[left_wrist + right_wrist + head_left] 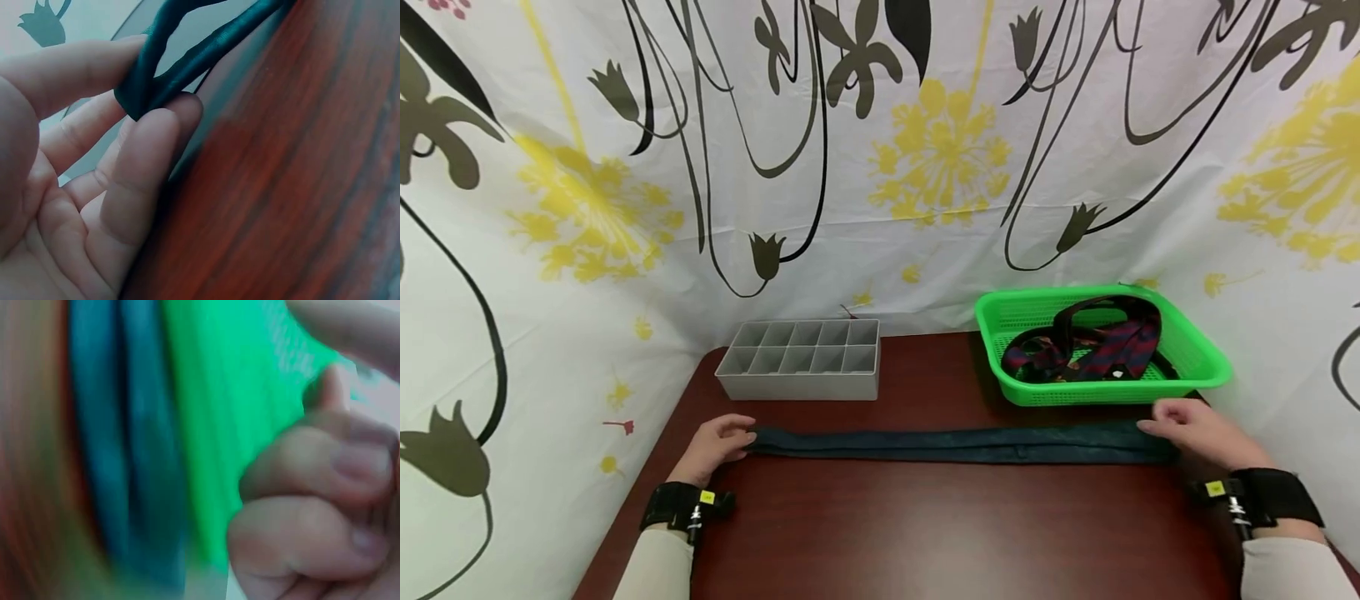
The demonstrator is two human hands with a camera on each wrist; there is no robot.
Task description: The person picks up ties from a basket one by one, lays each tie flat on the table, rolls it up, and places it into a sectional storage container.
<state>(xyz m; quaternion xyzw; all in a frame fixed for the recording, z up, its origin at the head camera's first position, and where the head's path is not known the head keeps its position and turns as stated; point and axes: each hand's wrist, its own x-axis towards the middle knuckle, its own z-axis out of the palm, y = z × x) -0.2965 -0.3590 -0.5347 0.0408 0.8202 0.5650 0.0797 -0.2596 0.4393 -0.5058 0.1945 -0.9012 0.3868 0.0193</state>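
Note:
A dark teal necktie [955, 446] lies stretched sideways across the table, doubled into two strands. My left hand [717, 446] pinches its left end; the left wrist view shows the folded end of the necktie [139, 90] between finger and thumb. Over the right end hovers my right hand [1206, 433], its fingers loosely curled. In the blurred right wrist view, the necktie [128, 444] runs apart from the curled fingers [306, 534], and no cloth shows between them.
Behind the necktie, a grey divided box [801, 386] stands at the back left. A green basket [1206, 367] at the back right holds dark plaid fabric items [1116, 350]. Patterned white cloth [850, 208] hangs behind and beside the dark red-brown table [955, 533].

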